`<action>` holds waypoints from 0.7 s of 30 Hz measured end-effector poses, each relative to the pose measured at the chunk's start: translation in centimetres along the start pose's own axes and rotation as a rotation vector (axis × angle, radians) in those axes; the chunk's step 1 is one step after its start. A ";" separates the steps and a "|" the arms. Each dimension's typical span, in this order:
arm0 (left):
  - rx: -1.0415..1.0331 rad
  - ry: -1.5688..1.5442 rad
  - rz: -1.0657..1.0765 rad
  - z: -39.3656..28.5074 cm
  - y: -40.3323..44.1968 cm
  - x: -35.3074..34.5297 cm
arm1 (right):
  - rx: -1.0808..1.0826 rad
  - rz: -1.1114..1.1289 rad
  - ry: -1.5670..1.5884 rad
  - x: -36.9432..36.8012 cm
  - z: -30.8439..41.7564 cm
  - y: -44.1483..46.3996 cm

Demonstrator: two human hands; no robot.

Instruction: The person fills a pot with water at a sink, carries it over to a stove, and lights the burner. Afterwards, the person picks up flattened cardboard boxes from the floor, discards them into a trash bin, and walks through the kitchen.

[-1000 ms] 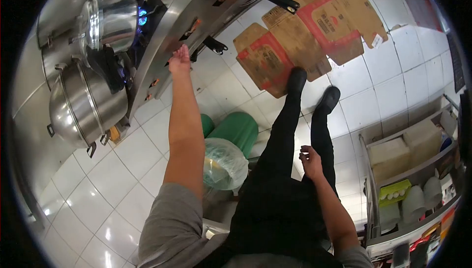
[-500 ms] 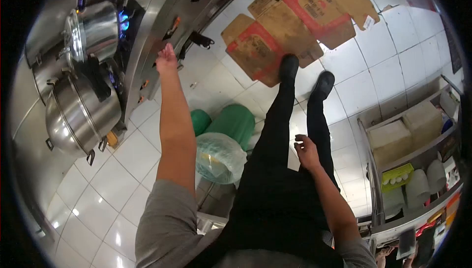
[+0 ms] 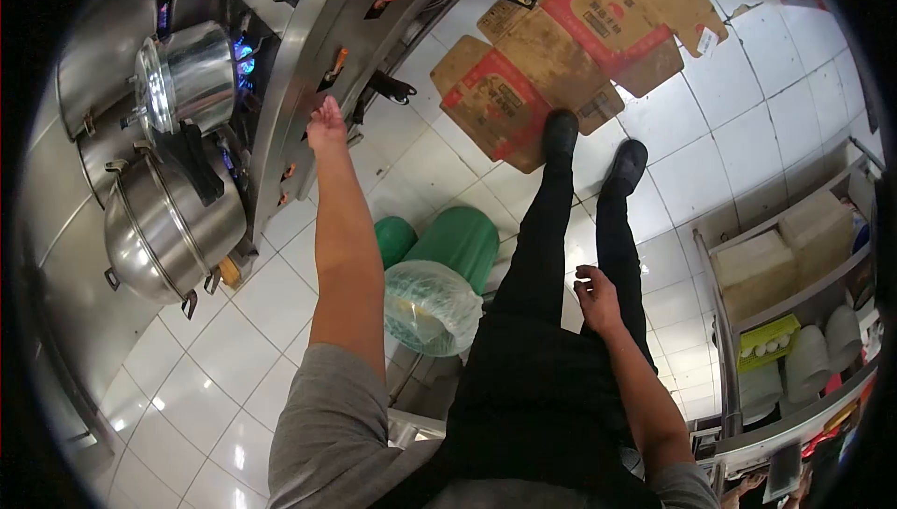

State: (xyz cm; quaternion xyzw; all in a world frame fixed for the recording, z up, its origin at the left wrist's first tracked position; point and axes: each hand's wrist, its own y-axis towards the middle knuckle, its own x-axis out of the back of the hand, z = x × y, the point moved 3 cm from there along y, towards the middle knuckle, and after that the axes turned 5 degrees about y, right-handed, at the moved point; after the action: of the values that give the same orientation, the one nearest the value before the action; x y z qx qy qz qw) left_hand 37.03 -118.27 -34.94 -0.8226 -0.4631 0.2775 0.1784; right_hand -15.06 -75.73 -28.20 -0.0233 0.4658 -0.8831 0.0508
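Observation:
My left hand (image 3: 326,126) is stretched out to the stove's front panel (image 3: 308,65), fingers curled against it; whatever they grip is hidden. Just above it on the panel is an orange-handled control knob (image 3: 336,63), and below it a smaller orange knob (image 3: 289,171). A black handle (image 3: 391,88) juts out right of the hand. My right hand (image 3: 598,301) hangs in front of my leg, fingers loosely bent and apart, holding nothing. On the stove, a pressure cooker (image 3: 201,75) stands by a blue burner flame (image 3: 245,58), beside a large steel steamer pot (image 3: 173,224).
Flattened cardboard (image 3: 561,51) lies on the tiled floor under one shoe. Green cylinders (image 3: 458,243) and a plastic-lined bin (image 3: 432,308) stand left of my legs. A shelf unit (image 3: 724,360) with stacked containers and a green basket (image 3: 768,341) is at right.
The view has shifted slightly, so the scene sits a little lower and further right. My left hand stays at the stove panel; my right hand still hangs free.

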 end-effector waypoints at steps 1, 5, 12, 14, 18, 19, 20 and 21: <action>-0.012 0.007 -0.001 0.1 0.0 0.0 | 0.001 -0.001 -0.006 0.0 -0.1 0.0; -0.035 0.030 -0.033 0.0 -0.7 -0.5 | 0.025 -0.015 -0.028 -0.1 0.0 0.2; 0.007 0.013 -0.017 0.0 0.1 0.2 | -0.011 0.020 -0.021 0.0 0.5 0.4; 0.000 0.017 -0.014 0.0 -0.6 -0.3 | -0.019 0.021 -0.026 -0.1 0.6 0.5; -0.050 0.047 -0.087 0.2 -2.9 -1.3 | -0.020 0.034 -0.022 0.1 0.9 0.5; -0.035 0.042 -0.067 0.2 -2.5 -1.1 | -0.017 0.035 -0.027 0.1 0.9 0.6; -0.020 0.037 -0.047 0.1 -1.7 -0.8 | -0.015 0.036 -0.032 0.1 0.9 0.6; -0.004 0.033 -0.027 0.2 -1.0 -0.4 | -0.019 0.038 -0.030 0.1 0.7 0.6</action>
State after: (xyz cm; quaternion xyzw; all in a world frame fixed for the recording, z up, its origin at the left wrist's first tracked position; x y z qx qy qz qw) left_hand 36.07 -118.13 -34.38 -0.8212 -0.4717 0.2604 0.1881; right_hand -15.10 -76.67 -28.25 -0.0279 0.4738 -0.8771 0.0744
